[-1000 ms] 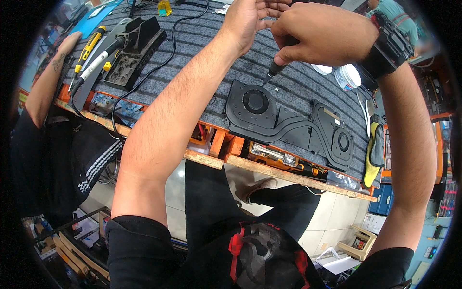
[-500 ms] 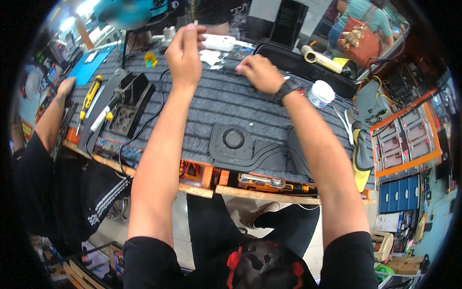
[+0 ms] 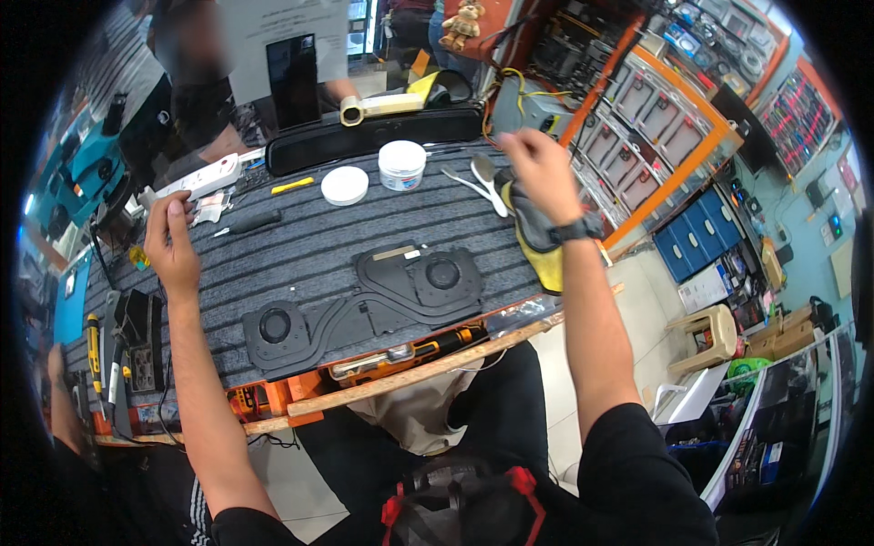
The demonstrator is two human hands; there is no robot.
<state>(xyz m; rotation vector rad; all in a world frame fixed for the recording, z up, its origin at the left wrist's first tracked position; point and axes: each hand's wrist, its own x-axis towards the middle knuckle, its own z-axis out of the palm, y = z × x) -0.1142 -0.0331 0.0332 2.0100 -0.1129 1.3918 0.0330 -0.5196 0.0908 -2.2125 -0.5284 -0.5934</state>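
My left hand (image 3: 173, 244) is raised over the left of the ribbed grey mat (image 3: 309, 238), beside a white power strip (image 3: 208, 176). Its thumb and fingers are pressed together; what they hold, if anything, cannot be made out. At the right, my right hand (image 3: 544, 177) hovers with curled fingers above a yellow and grey cloth or glove (image 3: 537, 238), near white tweezers (image 3: 475, 189) and a dark spoon-shaped tool (image 3: 483, 167). Its fingertips are partly hidden. A black twin-fan cooling assembly (image 3: 369, 308) lies flat at the near edge, touched by neither hand.
A white jar (image 3: 401, 166), round white lid (image 3: 344, 186), yellow strip-like tool (image 3: 292, 185) and dark-handled screwdriver (image 3: 251, 223) lie mid-mat. Behind stands a long black tray (image 3: 364, 136). A soldering iron (image 3: 116, 364) and black holder (image 3: 143, 337) stand left, near another person's arm (image 3: 62, 400).
The view has swung to the right. My right hand has left the back middle of the mat for its right side. My left hand stays raised, now lower, near the power strip.
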